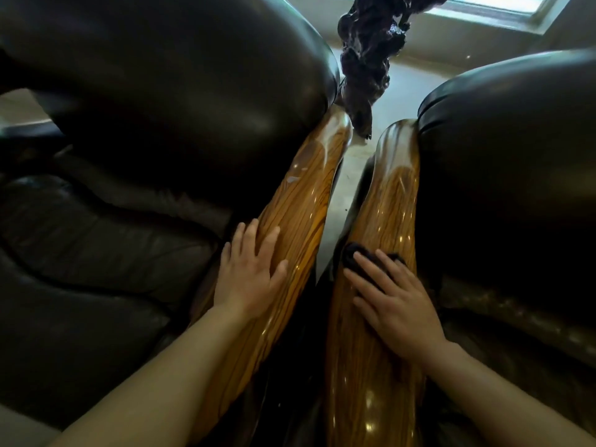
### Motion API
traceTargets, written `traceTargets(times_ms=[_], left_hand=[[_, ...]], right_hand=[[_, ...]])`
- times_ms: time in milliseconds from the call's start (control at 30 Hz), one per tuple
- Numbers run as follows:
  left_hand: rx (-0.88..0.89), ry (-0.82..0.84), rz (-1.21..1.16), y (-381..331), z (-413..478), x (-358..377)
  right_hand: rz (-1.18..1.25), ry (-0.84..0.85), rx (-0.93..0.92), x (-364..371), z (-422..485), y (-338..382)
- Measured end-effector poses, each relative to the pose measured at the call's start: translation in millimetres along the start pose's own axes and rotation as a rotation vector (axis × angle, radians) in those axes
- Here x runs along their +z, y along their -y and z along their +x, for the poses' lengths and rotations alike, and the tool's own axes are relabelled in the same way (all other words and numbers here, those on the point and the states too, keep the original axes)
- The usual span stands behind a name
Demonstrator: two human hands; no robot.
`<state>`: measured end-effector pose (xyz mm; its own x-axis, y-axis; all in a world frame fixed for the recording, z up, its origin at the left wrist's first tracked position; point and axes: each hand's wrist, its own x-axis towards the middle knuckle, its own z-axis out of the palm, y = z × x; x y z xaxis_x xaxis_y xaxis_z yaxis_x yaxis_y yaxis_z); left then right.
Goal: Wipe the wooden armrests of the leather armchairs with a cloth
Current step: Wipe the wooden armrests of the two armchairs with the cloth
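Two glossy wooden armrests run side by side up the middle of the view. The left armrest (309,201) belongs to the dark leather armchair on the left (154,91). The right armrest (392,195) belongs to the armchair on the right (509,150). My left hand (250,272) lies flat on the left armrest, fingers spread, holding nothing. My right hand (392,301) presses a dark cloth (351,256) flat onto the right armrest; only the cloth's edge shows past my fingertips.
A narrow strip of pale floor (351,175) shows between the two armrests. A dark gnarled carved object (367,59) stands beyond the chairs, below a bright window (503,4). Leather seat cushions flank both arms.
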<state>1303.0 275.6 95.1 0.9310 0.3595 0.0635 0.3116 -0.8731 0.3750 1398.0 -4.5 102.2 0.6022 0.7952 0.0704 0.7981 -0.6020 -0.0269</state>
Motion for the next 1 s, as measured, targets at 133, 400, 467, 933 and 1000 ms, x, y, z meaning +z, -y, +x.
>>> traceTargets(times_ms=[133, 400, 467, 933, 1000], left_hand=[[0.02, -0.012, -0.051, 5.4, 5.1, 7.6], [0.006, -0.017, -0.133, 6.0, 3.1, -0.1], [-0.013, -0.024, -0.148, 5.9, 1.8, -0.9], [-0.106, -0.087, -0.169, -1.2, 0.7, -10.1], [-0.107, -0.079, -0.161, -2.0, 1.3, -11.7]], right_hand=[[0.036, -0.045, 0.312, -13.3, 88.6, -30.7], [0.203, -0.309, 0.089, -15.2, 92.8, 11.8], [0.472, -0.402, 0.237, -28.2, 112.5, 11.8], [0.39, -0.074, 0.004, -36.2, 278.8, 33.8], [0.118, 0.013, -0.169, -19.7, 263.3, 39.5]])
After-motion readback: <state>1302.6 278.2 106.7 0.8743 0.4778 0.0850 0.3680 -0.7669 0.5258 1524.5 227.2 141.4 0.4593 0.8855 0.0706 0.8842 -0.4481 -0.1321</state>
